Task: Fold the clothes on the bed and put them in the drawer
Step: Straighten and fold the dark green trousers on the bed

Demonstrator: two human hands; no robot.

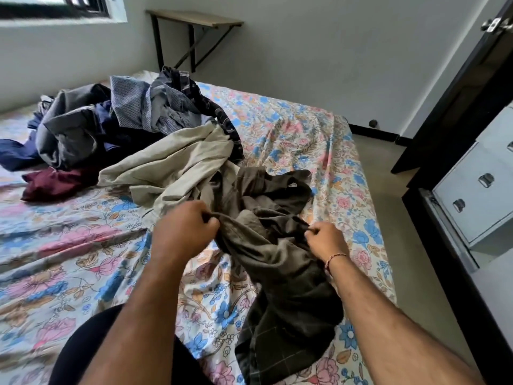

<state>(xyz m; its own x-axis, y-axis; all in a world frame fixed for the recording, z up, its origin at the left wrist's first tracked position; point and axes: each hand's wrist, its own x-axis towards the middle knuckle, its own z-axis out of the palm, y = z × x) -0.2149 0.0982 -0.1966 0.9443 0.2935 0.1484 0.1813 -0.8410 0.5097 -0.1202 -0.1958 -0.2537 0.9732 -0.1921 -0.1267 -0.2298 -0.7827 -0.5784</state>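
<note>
**Dark Garment Gripped at Both Ends, Not Yet Spread**

Observed: the left hand [184, 227] and the right hand [326, 240] each have fingers curled tight round a bunched edge of the dark olive garment [280, 262]. The garment lies crumpled on the floral bedsheet [69, 262] at the near right part of the bed, one end trailing toward the person, the other running up against the beige garment [172, 165]. Which edge is held cannot be told; the cloth is too bunched.

Behind and to the left sits the unfolded pile [111, 120], greys, blues and a maroon piece, none sorted. The white drawer unit [477, 195] stands to the right of the bed, drawers closed.

Assessment: the step in hand appears to be opening the garment out for folding. Recommended practice:
- Draw the hands apart until the held edge is taut.
- Lift and shake once so the rest hangs free of the beige garment.
- Lay it flat on bare sheet, seams aligned, before any fold.

Risk: dragging it may pull the neighbouring beige cloth along.
</note>
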